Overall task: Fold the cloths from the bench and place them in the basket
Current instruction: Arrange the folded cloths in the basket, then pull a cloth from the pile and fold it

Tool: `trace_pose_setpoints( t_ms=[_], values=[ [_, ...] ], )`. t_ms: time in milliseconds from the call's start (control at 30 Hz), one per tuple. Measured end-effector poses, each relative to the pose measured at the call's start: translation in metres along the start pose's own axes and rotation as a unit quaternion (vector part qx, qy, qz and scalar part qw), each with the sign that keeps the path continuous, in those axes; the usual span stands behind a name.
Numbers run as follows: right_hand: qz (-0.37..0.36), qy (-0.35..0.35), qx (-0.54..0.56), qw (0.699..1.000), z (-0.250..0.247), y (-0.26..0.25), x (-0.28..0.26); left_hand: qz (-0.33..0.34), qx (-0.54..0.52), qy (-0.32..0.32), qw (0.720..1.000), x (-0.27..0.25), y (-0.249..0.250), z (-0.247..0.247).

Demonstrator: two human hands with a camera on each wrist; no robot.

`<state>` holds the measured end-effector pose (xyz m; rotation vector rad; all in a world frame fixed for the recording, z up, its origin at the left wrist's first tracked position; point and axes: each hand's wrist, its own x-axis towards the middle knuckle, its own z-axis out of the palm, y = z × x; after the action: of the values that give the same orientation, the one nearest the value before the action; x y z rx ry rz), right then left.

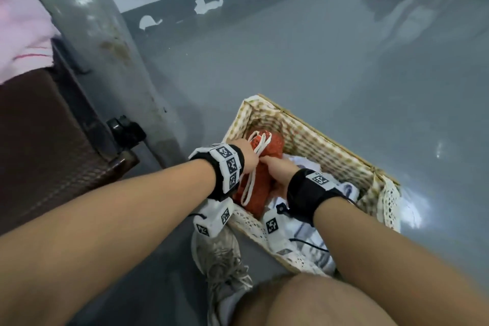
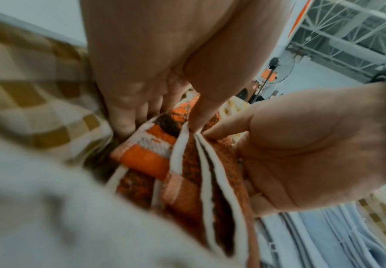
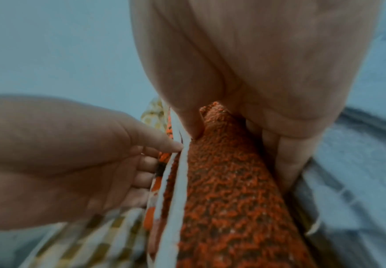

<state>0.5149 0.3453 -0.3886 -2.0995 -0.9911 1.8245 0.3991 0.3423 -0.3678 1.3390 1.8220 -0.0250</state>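
Cool, dim, even light falls across the head view. The glossy grey floor (image 1: pixel 344 61) shows soft white glare at one and three o'clock. Straight edges bow toward the frame rims. Both wrist views are smeared: the checked lining (image 2: pixel 26 90) blurs at nine o'clock, foreground cloth out of focus.

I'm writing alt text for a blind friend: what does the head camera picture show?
Two bare hands, left and right, hold a folded orange cloth with white edging inside a checked-lined wicker basket on a grey floor. A pink cloth lies on the brown bench at left.
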Motion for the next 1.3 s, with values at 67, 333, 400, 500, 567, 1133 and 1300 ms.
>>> trace_pose_setpoints(
  t_ms=[67,333,400,500,567,1133,1300],
  values=[
    [0.005,-0.005,-0.015,1.000,0.001,-0.001,-0.001,-0.004,-0.021,-0.009,1.000,-0.003,-0.002,-0.001],
    [-0.133,0.058,-0.269,0.952,-0.007,-0.061,-0.071,0.131,-0.094,0.055,0.985,-0.057,-0.010,-0.052],
    [-0.186,0.035,-0.350,0.917,0.008,-0.086,-0.096,0.157,-0.100,0.096,0.978,-0.083,-0.021,-0.078],
    [-0.232,-0.045,-0.359,0.903,0.046,-0.117,-0.134,0.172,-0.085,0.154,0.969,-0.126,-0.051,-0.118],
    [-0.271,-0.080,-0.371,0.885,0.080,-0.133,-0.160,0.166,-0.073,0.193,0.964,-0.157,-0.079,-0.144],
    [-0.488,-0.201,-0.611,0.589,0.389,-0.107,-0.229,-0.106,-0.029,0.280,0.954,-0.283,-0.377,-0.155],
    [-0.498,-0.186,-0.629,0.567,0.410,-0.102,-0.212,-0.138,0.007,0.336,0.932,-0.281,-0.412,-0.152]
  ],
)
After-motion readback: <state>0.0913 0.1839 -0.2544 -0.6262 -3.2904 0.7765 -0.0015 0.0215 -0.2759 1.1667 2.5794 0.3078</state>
